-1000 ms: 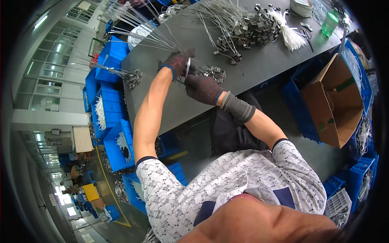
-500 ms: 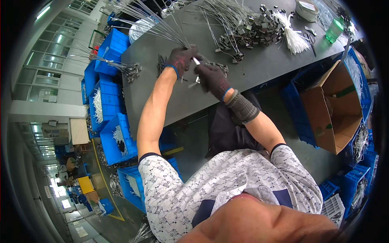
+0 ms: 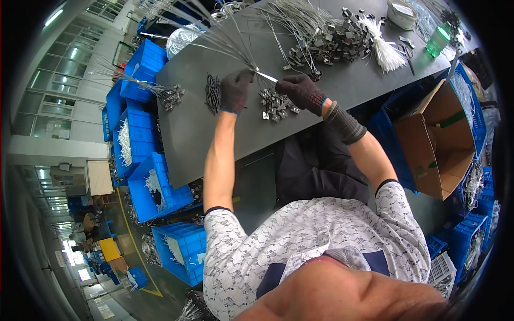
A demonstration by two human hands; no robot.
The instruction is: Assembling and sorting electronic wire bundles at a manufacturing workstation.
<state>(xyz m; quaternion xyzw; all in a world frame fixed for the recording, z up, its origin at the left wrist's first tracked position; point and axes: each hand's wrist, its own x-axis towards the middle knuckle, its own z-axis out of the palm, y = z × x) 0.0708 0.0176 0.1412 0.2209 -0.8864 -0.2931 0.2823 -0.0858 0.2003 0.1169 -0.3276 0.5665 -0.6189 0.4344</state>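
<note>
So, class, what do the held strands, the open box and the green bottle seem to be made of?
Held strands: probably metal wire, grey, thin and stiffly splayed. Open box: apparently cardboard, matt brown, with folded flaps. Green bottle: likely glossy plastic, translucent; glass remains possible.

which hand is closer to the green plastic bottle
Right. The right hand is well to the left of the green plastic bottle and nearer the person's body; the left hand is farther left again, beside the bundle of thin wires.
</note>
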